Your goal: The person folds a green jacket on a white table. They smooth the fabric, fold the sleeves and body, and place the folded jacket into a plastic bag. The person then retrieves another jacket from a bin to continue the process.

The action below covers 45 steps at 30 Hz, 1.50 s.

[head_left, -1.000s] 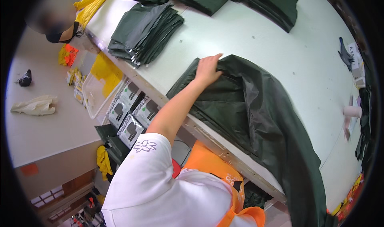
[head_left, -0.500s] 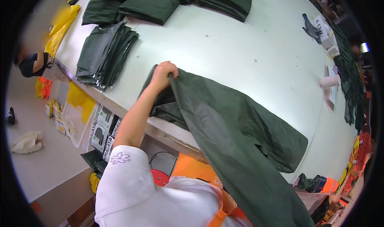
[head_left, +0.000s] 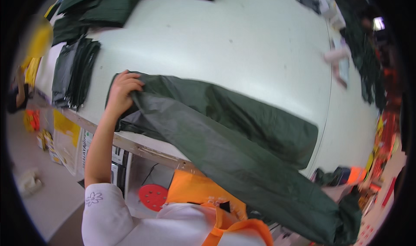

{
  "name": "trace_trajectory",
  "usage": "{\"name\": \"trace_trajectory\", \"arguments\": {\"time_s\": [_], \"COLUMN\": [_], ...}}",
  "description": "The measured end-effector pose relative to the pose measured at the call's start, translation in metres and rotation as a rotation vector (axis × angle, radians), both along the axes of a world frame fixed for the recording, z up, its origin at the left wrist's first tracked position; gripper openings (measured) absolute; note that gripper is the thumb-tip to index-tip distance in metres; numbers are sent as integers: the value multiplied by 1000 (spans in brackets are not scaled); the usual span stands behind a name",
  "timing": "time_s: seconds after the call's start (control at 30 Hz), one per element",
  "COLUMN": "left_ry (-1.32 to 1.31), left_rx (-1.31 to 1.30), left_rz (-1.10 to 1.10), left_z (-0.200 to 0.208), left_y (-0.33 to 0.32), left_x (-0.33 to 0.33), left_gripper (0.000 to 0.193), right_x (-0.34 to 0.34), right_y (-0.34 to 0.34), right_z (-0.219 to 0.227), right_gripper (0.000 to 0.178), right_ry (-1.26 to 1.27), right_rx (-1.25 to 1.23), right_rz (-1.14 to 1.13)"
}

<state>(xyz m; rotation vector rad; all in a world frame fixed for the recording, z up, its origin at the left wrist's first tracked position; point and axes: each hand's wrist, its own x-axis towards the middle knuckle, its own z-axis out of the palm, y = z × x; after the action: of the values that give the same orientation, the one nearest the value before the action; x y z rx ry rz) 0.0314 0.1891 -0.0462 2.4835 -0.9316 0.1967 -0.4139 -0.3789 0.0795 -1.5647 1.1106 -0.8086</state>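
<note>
Dark green rain trousers of thin, coated-looking cloth lie slantwise across the near edge of the white table. One long leg rests flat on the tabletop, while the other hangs over the edge toward me and runs to the lower right. My left hand is closed round the upper left end of the trousers, fingers curled over the cloth. At the far lower right the hanging leg's end looks bunched up. My right hand does not show in the picture.
Several stacks of folded dark green garments occupy the table's left and far left. A red round stool stands below the front edge. On the right side are a pinkish cylinder and dark cloth. Someone else's arm shows at far left.
The view has shifted, so the table and stacks sit farther left. The near leg of the trousers has swung up and right, lying more stretched out; my left hand keeps its hold.
</note>
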Motion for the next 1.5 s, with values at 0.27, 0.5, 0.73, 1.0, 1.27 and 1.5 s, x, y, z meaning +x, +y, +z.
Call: {"name": "trace_trajectory", "arguments": {"time_s": [0.27,0.5,0.73,1.0,1.27,1.5], "left_ry": [124,94,-202,38,102,66], "left_rx": [-79,347,36,307,360,418], "left_rz": [300,655,319,477,471,488], "left_z": [-33,-45,-27,-84,-107,-107], "left_y": [15,-15,-179,-163,-140,-151], "left_x": [-7,1,-107,-105,-107,-107], "left_gripper": [14,29,62,82,86,87], "right_x": [-51,138,136,175,182,189], "right_y": [-113,-75,-107,-79,-62,-55], "right_z": [54,-128,-235,-143,-140,-135], "right_gripper": [31,24,27,44,28,36], "right_ry": [-174,362,286,15,182,142], "right_rx": [-185,-439,-259,425,327,147], "right_rz": [-182,199,387,603,667,390]}}
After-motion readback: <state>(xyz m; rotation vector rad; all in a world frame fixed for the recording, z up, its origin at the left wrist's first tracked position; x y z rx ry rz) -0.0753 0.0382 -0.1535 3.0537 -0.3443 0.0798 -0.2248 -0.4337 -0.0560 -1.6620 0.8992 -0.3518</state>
